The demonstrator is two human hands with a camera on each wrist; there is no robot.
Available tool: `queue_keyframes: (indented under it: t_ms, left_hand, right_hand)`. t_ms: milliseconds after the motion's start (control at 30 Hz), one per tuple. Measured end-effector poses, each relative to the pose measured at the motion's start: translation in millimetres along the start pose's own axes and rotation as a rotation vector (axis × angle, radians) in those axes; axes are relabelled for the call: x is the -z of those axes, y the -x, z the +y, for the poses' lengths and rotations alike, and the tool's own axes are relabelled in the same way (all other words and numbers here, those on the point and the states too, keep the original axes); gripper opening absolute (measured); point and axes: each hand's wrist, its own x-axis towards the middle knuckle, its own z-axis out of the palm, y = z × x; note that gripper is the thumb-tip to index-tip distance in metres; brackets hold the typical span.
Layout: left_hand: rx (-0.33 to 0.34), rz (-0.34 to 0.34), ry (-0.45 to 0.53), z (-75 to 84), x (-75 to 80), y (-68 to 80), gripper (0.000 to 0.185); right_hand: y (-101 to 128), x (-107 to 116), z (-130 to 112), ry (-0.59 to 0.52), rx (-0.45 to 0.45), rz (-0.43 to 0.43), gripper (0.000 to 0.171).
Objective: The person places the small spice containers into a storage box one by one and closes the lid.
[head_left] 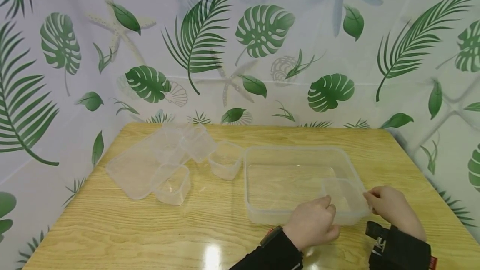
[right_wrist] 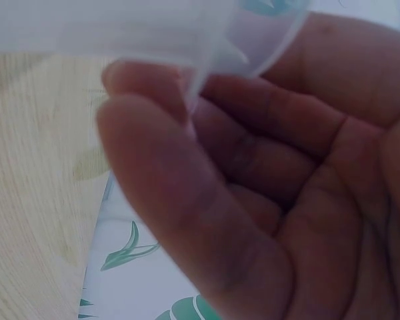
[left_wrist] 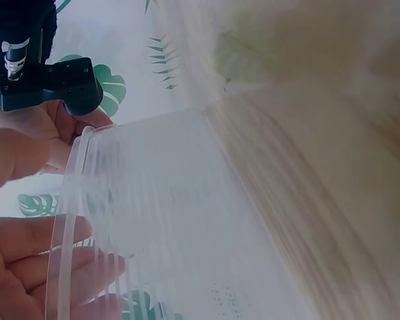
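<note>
A large clear rectangular plastic container (head_left: 300,148) sits uncovered on the table. Inside its near right corner is a smaller translucent box (head_left: 342,191). My left hand (head_left: 313,222) holds the container's front wall; in the left wrist view its fingers (left_wrist: 67,270) show through the clear plastic, with the thumb on the outer side. At the right end, my right hand (head_left: 391,207) pinches the rim. The right wrist view shows the thumb (right_wrist: 187,200) and a fingertip meeting at a thin plastic edge (right_wrist: 200,73). The left fingertips partly hide the small box's left side.
To the left lie a flat clear lid (head_left: 129,174) and several small clear boxes, among them an upright one (head_left: 174,191), one beside the large container (head_left: 225,170) and a tipped one (head_left: 200,143). A leaf-printed cloth (head_left: 262,74) hangs behind the wooden table (head_left: 150,236).
</note>
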Motion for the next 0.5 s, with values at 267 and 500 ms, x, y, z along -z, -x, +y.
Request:
queue_keyframes:
  t_ms: [267, 500]
  left_hand:
    - [0.004, -0.042, 0.0, 0.0, 1.2, -0.6, 0.033]
    - [0.005, -0.033, -0.015, 0.3, 0.8, -1.3, 0.034]
  right_hand:
    - [-0.5, 1.1, 0.0, -0.011, -0.012, -0.019, 0.033]
    - [-0.8, 1.8, 0.8, -0.009, -0.012, -0.02, 0.033]
